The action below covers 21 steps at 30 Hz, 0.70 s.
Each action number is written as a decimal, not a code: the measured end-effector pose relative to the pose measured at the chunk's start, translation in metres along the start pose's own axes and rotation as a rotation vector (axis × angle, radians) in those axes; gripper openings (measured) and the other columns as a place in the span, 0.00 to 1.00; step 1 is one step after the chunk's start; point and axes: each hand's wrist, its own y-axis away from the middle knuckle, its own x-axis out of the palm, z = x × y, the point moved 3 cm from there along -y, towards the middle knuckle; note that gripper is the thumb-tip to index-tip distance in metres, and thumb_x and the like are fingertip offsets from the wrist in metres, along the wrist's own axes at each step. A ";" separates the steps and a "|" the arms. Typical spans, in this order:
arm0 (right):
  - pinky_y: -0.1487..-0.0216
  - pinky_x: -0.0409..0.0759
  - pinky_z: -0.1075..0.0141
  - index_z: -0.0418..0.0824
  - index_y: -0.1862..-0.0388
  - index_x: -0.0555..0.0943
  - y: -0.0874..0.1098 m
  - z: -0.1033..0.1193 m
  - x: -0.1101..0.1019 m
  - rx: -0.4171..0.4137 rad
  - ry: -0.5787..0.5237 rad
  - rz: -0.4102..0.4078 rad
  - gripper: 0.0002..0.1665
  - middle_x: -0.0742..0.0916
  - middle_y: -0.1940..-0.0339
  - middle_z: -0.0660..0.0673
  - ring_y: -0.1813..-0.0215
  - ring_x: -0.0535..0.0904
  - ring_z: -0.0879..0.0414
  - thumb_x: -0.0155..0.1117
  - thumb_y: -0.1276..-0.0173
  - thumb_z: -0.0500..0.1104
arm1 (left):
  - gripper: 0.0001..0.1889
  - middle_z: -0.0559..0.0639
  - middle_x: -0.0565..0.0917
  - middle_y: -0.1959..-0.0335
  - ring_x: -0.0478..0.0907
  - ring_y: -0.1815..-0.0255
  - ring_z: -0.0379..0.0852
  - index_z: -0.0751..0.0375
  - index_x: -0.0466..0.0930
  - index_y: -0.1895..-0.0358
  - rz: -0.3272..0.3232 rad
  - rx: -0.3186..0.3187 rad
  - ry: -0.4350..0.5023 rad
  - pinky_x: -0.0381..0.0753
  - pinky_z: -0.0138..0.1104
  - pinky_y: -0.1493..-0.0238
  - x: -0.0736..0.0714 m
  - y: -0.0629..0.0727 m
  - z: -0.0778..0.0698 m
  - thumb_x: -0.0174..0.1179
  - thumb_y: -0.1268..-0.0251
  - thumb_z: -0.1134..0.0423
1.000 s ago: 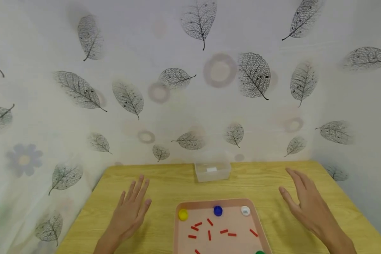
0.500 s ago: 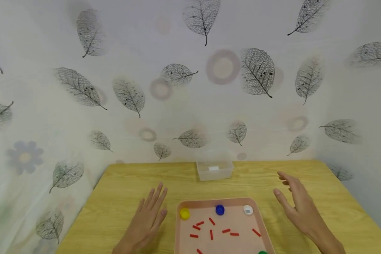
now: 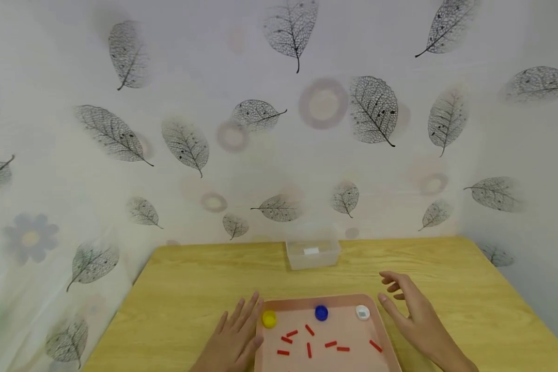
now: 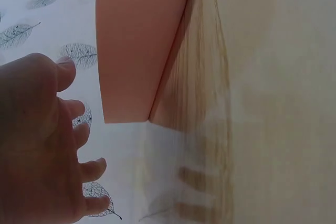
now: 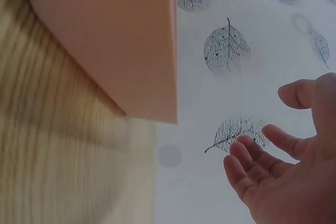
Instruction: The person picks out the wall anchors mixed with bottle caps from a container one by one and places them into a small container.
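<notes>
A pink tray (image 3: 339, 301) lies on the table with several short red sticks (image 3: 309, 350) scattered in it. Along its far side sit a yellow cap (image 3: 269, 319), a blue cap (image 3: 321, 313) and a white cap (image 3: 362, 312). My left hand (image 3: 232, 341) is at the tray's left edge with its fingers extended, holding nothing. On the other side, my right hand (image 3: 414, 320) hovers by the right edge, thumb apart from loosely bent fingers, also holding nothing. Both wrist views show the tray's outer wall (image 4: 136, 45) beside the hand.
Behind the tray, a clear plastic box (image 3: 312, 254) with a white label stands near the table's back edge. The wood-grain table (image 3: 190, 274) meets a pale, leaf-patterned wall covering (image 3: 279, 160) at the back and sides.
My left hand has moved right to the tray's left edge. My right hand has moved left toward its right edge, its fingers bending a little more. The tray and its contents stay in place.
</notes>
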 end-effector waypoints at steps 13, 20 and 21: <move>0.58 0.82 0.66 0.40 0.40 0.77 0.013 0.018 0.027 0.125 -0.277 0.198 0.15 0.81 0.56 0.48 0.58 0.77 0.63 0.64 0.23 0.40 | 0.34 0.39 0.46 0.15 0.55 0.20 0.62 0.47 0.48 0.15 0.150 -0.058 0.003 0.53 0.70 0.29 0.010 0.006 -0.003 0.38 0.16 0.41; 0.62 0.81 0.66 0.40 0.41 0.76 0.024 0.021 0.042 0.120 -0.325 0.386 0.15 0.82 0.53 0.46 0.60 0.77 0.63 0.62 0.21 0.44 | 0.33 0.39 0.46 0.15 0.57 0.20 0.62 0.48 0.47 0.15 0.170 -0.046 -0.030 0.52 0.72 0.30 0.007 0.000 -0.003 0.36 0.15 0.42; 0.63 0.81 0.67 0.40 0.43 0.76 0.026 0.021 0.044 0.093 -0.327 0.393 0.14 0.81 0.52 0.46 0.60 0.77 0.64 0.62 0.21 0.43 | 0.33 0.40 0.45 0.15 0.57 0.20 0.62 0.48 0.47 0.15 0.173 -0.045 -0.032 0.52 0.72 0.30 0.007 -0.001 -0.002 0.35 0.15 0.42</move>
